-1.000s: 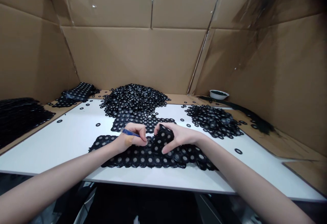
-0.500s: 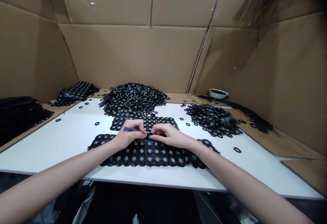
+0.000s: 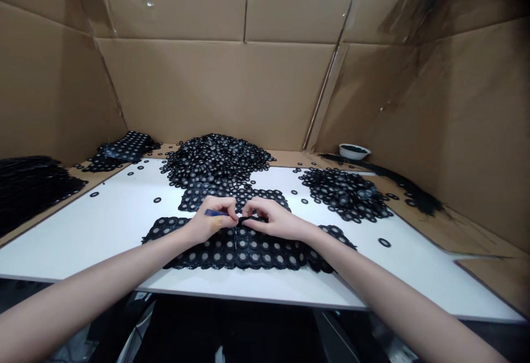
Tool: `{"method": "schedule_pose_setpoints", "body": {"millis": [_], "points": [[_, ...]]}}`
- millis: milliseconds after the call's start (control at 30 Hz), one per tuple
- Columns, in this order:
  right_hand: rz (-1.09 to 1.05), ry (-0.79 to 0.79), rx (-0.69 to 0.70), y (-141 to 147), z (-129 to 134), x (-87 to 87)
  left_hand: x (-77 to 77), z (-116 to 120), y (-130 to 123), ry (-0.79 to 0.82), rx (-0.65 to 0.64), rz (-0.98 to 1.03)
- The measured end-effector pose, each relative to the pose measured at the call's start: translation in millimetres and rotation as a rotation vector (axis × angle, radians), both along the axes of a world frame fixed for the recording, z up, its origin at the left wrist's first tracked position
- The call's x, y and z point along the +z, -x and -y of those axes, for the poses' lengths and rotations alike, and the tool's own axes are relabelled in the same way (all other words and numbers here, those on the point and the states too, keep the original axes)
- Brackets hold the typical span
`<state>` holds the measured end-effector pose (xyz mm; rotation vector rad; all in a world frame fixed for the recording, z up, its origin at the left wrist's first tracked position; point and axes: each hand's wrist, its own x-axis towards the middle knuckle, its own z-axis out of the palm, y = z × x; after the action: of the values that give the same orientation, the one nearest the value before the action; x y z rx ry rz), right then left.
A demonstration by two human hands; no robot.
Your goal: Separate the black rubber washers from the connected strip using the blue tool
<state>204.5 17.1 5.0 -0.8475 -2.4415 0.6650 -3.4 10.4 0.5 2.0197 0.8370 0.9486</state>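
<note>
Wrapped round a slim blue tool (image 3: 215, 213), my left hand (image 3: 209, 226) is closed over the middle of the work, its tip hidden in the fingers. My right hand (image 3: 275, 220) pinches the edge of a black ring (image 3: 257, 219) between thumb and fingers, close beside the left fingertips. Beneath both hands lies a sheet of joined black rings with pale round centres (image 3: 253, 258), in overlapping panels near the table's front edge. Another such sheet (image 3: 271, 196) lies just behind the hands.
A large heap of loose rings (image 3: 213, 158) stands behind, and a smaller pile (image 3: 348, 193) sits at right. Stacked dark sheets (image 3: 35, 189) lie far left. A white bowl (image 3: 354, 153) stands at the back right. Cardboard walls (image 3: 207, 92) surround the white table (image 3: 78, 236).
Both hands have shifted only slightly. The blue tool has moved a little to the right and down with my left hand, and the right fingers have moved slightly left.
</note>
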Motion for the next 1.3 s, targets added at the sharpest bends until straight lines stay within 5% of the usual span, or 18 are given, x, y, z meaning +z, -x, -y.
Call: {"method": "schedule_pose_setpoints", "body": {"millis": [367, 1300], "points": [[0.018, -0.055, 0.052, 0.3, -2.2, -4.0, -3.9, -0.4, 1.5, -0.112, -0.046, -0.114], [-0.011, 0.061, -0.011, -1.9, -3.5, -3.6, -4.1, 0.8, 1.5, -0.200, -0.077, -0.039]]}}
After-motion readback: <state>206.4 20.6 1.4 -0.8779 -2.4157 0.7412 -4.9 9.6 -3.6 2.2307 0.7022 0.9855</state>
